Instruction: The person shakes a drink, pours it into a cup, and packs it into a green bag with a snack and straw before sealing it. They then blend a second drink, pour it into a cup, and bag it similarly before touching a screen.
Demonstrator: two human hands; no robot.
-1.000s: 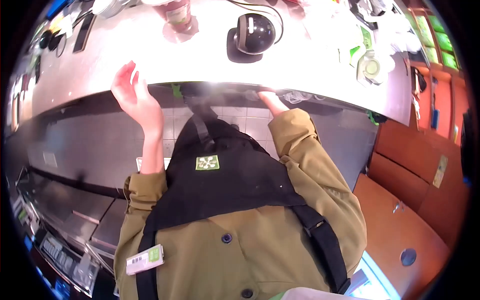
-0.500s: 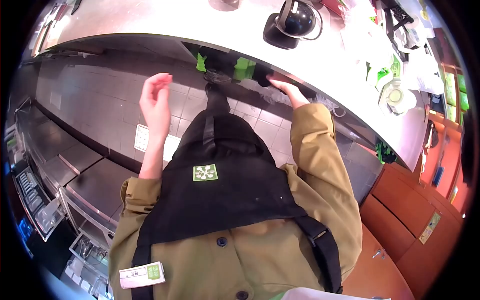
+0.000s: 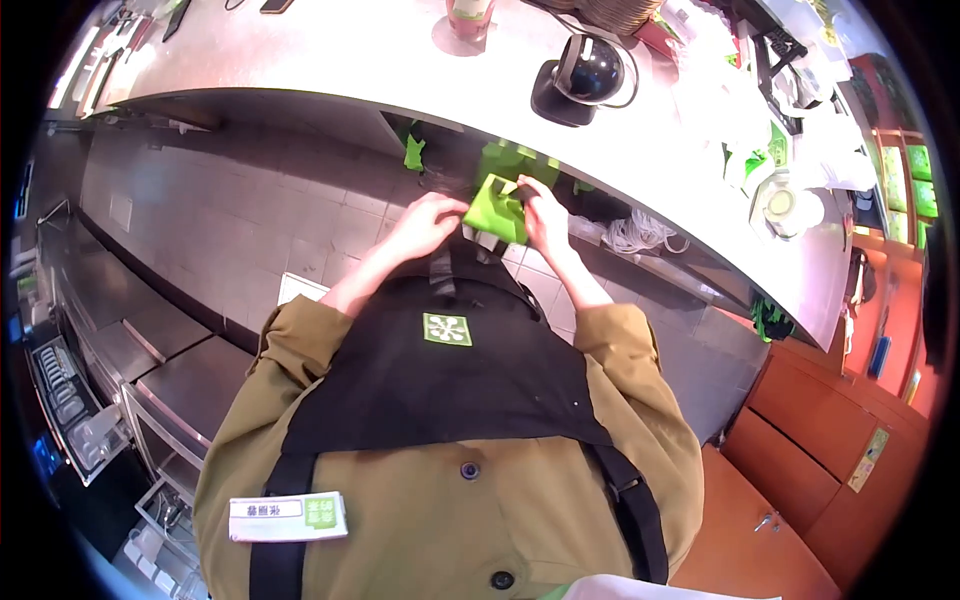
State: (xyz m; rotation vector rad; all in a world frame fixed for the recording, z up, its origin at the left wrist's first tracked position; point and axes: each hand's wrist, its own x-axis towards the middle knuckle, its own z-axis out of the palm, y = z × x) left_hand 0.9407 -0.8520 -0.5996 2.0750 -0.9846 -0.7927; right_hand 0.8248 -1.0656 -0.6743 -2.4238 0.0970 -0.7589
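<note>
My right hand grips a small bright green bag by its upper right side, with the fingers closed on it near a dark patch. The bag hangs over my lap, just in front of the shelf under the counter. My left hand is at the bag's left corner, fingers slightly bent and loosely apart, with the fingertips right at its edge. More green bags lie on the shelf behind it, partly in the counter's shadow.
A steel counter runs across the top, bearing a black rounded device and a cup. White cords lie on the shelf below. Steel cabinets stand at left, orange-brown cabinets at right.
My right hand has pulled a green bag out from under the counter toward me. My left hand, raised at left before, has moved right and down to the bag.
</note>
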